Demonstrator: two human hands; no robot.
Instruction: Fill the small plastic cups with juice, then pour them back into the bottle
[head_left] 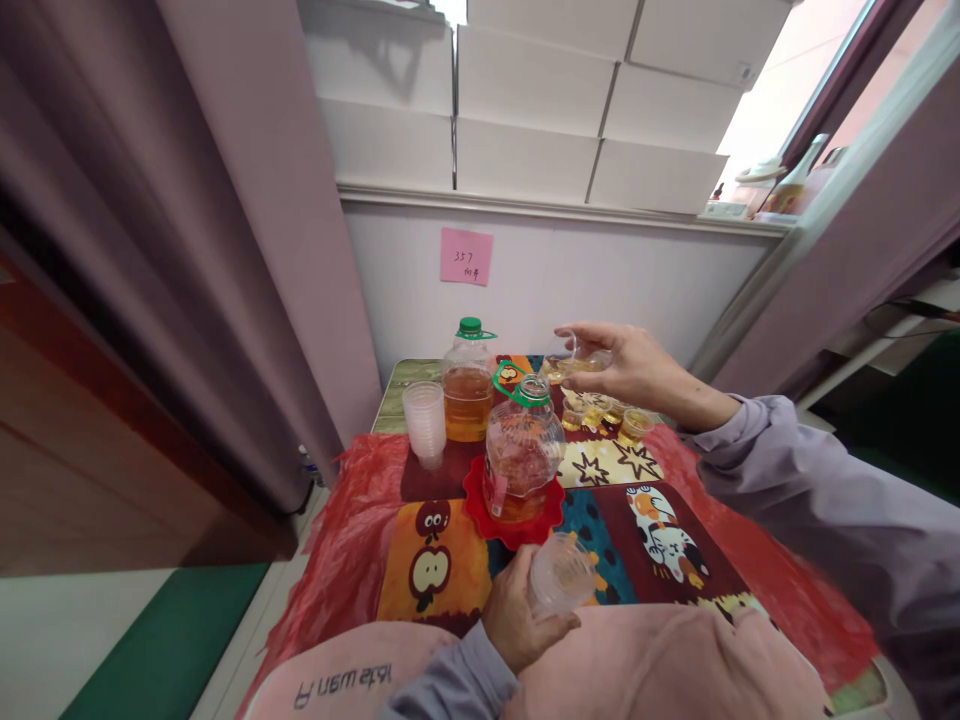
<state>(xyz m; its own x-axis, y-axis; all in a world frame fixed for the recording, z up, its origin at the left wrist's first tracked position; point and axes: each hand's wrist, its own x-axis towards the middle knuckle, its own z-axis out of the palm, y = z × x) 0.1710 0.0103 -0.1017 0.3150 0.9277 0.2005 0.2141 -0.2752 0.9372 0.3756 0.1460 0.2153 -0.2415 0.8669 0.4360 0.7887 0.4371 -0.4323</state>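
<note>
My right hand (634, 368) reaches across the table and grips a small clear plastic cup (568, 357) holding amber liquid, tilted above the open mouth of a clear oil bottle (523, 448). That bottle stands in a red tray (514, 522) and is partly filled with amber liquid; its green ring (508, 385) hangs at the neck. My left hand (519, 617) stays low near my lap, closed round a stack of empty clear cups (562, 573). Several small cups with amber liquid (609, 414) stand beyond the bottle.
A second oil bottle with a green cap (467, 382) and a stack of empty cups (425, 420) stand at the table's back left. A patterned cloth (600, 500) covers the table. Curtains hang on both sides; a pink note (466, 256) is on the wall.
</note>
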